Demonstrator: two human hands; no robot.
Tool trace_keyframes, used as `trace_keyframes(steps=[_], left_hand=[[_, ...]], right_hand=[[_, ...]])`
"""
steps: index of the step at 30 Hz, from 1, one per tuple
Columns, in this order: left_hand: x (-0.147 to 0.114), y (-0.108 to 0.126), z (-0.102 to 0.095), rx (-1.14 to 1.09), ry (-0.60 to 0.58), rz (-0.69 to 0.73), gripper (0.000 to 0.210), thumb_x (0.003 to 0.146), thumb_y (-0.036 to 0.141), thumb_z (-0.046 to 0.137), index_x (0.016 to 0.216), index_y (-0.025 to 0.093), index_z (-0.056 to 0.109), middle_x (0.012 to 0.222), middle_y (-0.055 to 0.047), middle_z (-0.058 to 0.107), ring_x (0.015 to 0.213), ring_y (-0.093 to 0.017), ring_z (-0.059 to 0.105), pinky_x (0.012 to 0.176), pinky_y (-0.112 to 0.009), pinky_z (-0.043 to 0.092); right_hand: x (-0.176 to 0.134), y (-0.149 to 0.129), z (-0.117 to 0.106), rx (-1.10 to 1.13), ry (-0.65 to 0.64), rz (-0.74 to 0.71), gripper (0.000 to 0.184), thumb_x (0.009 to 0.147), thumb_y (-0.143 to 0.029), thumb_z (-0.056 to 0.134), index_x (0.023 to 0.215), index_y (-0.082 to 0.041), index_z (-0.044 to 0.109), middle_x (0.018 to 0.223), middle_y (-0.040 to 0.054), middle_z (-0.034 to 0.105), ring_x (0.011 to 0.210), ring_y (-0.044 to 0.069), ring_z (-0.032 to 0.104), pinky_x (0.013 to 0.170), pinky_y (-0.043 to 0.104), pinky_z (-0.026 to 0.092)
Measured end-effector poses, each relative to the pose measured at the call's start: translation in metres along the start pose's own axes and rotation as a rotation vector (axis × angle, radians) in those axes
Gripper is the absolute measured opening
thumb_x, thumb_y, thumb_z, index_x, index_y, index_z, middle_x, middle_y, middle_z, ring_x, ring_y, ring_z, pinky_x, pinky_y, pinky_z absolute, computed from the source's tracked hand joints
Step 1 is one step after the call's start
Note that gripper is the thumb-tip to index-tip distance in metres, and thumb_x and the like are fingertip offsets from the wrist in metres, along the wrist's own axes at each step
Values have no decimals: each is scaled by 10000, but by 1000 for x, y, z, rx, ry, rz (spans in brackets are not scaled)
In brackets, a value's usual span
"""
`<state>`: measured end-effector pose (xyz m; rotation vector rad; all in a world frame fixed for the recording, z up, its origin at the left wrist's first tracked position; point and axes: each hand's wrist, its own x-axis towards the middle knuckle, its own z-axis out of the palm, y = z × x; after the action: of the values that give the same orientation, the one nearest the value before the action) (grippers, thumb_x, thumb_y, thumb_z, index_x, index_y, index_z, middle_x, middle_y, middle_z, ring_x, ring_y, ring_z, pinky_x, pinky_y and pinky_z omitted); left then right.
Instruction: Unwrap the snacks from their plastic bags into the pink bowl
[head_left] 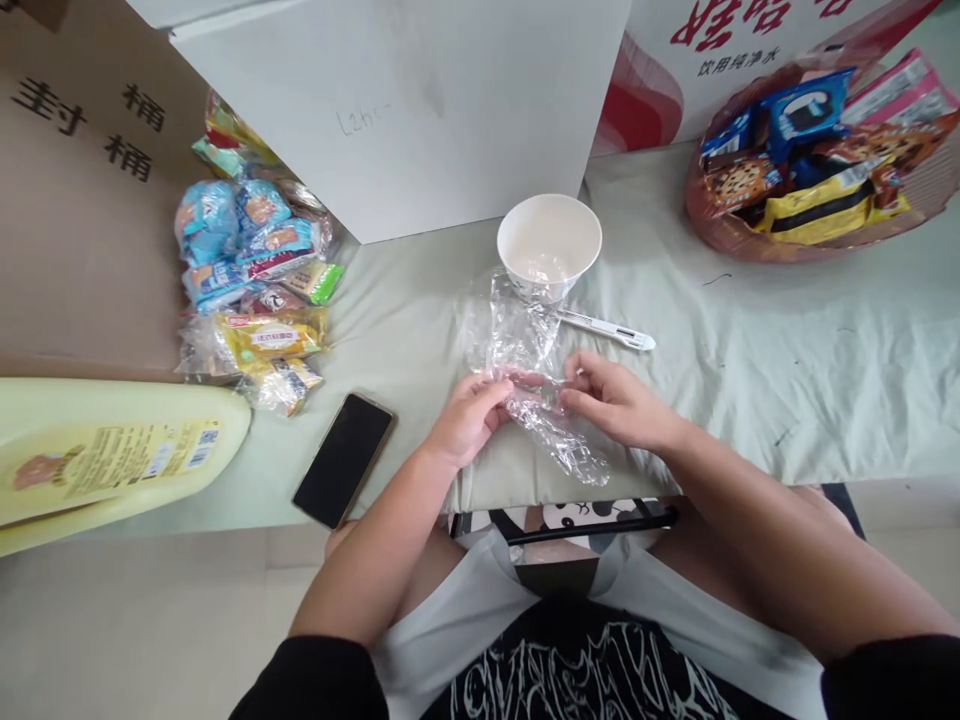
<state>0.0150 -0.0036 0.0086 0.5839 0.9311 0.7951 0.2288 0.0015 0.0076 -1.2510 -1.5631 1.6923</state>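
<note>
My left hand (477, 408) pinches a crumpled sheet of clear plastic wrap (525, 335) between thumb and fingers. At the wrap's right edge, my right hand (611, 398) has its fingers curled and closed on the film. One end of the plastic hangs toward me over the cloth; the other reaches up to a white paper bowl (551, 245). The bowl stands upright and looks bare inside. Just right of the wrap lies a white utility knife (611, 330), close to the bowl's base.
A black phone (345, 460) lies at the table's front edge. Several wrapped snacks (270, 290) are piled left, beside a cardboard box (82, 220) and a yellow container (120, 455). A white box (405, 110) stands behind. At right is a reddish basket (802, 245) of packaged snacks.
</note>
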Motion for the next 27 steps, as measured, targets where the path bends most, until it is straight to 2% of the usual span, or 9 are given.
trace_keyframes(steps=[3,5,8,13,16,19,23,25,27], left_hand=[[-1,3,-1,43,17,-69,257,716,306,746,903,131,773,832,-86,800,767,-227,755,651,-289,553],[-2,2,-1,73,-8,-89,250,702,291,716,888,137,781,832,-88,806,762,-237,761,640,-295,553],[-2,-1,-1,161,-42,-74,249,723,271,679,916,154,783,838,-79,808,767,-236,764,627,-292,538],[-4,1,-7,313,-159,-116,292,773,287,663,1003,148,779,902,-114,807,853,-264,761,623,-305,531],[-6,6,-11,373,-207,-104,325,795,377,690,990,134,783,939,-136,801,857,-271,746,685,-348,559],[-6,7,-13,430,-170,-35,377,810,464,717,1002,145,775,940,-120,795,855,-248,733,752,-358,562],[-7,2,-12,567,-68,72,308,830,437,710,954,162,774,880,-85,775,816,-214,709,766,-338,544],[-10,0,-10,695,77,225,250,860,408,678,887,178,772,805,-61,738,754,-196,668,742,-337,529],[-12,-2,-8,831,230,456,209,869,378,668,803,200,756,817,-60,699,804,-210,644,781,-358,527]], right_hand=[[0,3,2,46,112,-13,616,857,-434,683,1325,-234,335,901,16,689,648,145,670,586,299,518],[1,3,4,-2,128,-42,853,828,-453,734,1474,-235,222,973,42,688,637,146,678,571,307,525],[0,2,7,-50,132,-66,948,827,-446,738,1544,-217,162,907,24,684,597,146,664,542,311,519],[-1,4,7,-35,272,-111,704,890,-253,600,1513,-222,273,699,-43,633,558,154,631,507,306,498],[-1,5,5,15,364,-122,683,886,-199,565,1503,-233,273,697,-48,631,579,157,641,530,307,518],[-1,6,5,40,369,-106,694,900,-215,555,1517,-229,237,743,-32,659,625,163,667,583,318,557],[-2,9,8,29,275,-181,692,919,-247,576,1521,-243,233,797,-18,684,680,168,695,649,337,596],[-3,9,10,12,332,-273,467,935,-230,559,1374,-258,406,779,-25,668,668,153,687,628,318,585],[-5,6,11,-27,422,-398,132,946,-196,534,1063,-257,541,753,-27,646,649,129,667,608,292,557]])
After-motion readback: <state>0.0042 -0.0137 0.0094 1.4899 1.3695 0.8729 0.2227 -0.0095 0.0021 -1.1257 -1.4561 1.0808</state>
